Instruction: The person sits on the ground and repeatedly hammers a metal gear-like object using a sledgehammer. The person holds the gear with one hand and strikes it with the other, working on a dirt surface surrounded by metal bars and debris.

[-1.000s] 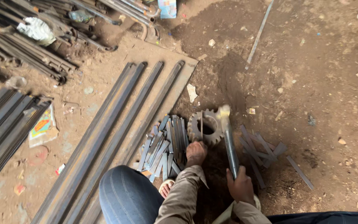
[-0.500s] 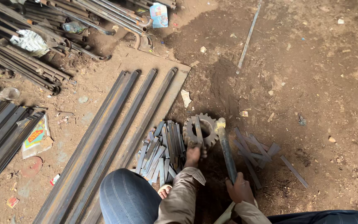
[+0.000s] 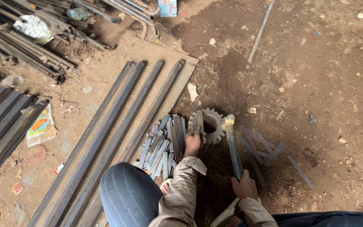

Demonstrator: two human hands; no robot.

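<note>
Since the earlier frame, the hammer (image 3: 233, 145) has been lowered until its head rests beside the gear wheel (image 3: 210, 125). Its handle is gripped by the right hand (image 3: 244, 187), nearest the viewer. A flat steel strip (image 3: 199, 122) is held upright against the gear by the closed left hand (image 3: 193, 143). Cut strips (image 3: 163, 145) are stacked to the left; long bars (image 3: 118, 130) are laid farther left.

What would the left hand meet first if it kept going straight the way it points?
The left hand, holding a flat metal strip, points at the toothed gear wheel; the strip probably already rests on it, though depth is unclear.
</note>
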